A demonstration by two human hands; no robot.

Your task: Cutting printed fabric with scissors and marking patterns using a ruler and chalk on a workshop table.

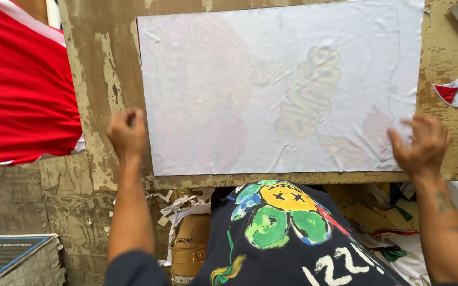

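- A large white sheet [271, 90] lies flat on the worn, paint-flaked worktop [96, 79], filling most of its middle, with its near edge running close along the worktop's front edge.
- It looks thin, light and floppy: fine wrinkles run across it, and a faded yellow design and reddish patches show faintly through, so I judge it a film or paper laid over printed cloth, though the view is too pale to be sure.
- Something this limp would buckle if lifted at one point; the two near corners, or the two short edges together, look the fair places to take it.
- Its long axis runs left to right across the worktop; the ghosted lettering leans diagonally, rising toward the far right.
- The left hand [127, 132] hovers at the sheet's near left corner, fingers curled into a loose fist, holding nothing I can see.
- The right hand [422, 143] is at the near right edge, fingers [406, 139] spread and bent, their tips touching the sheet.
- A red cloth [22, 90] hangs well apart at far left.
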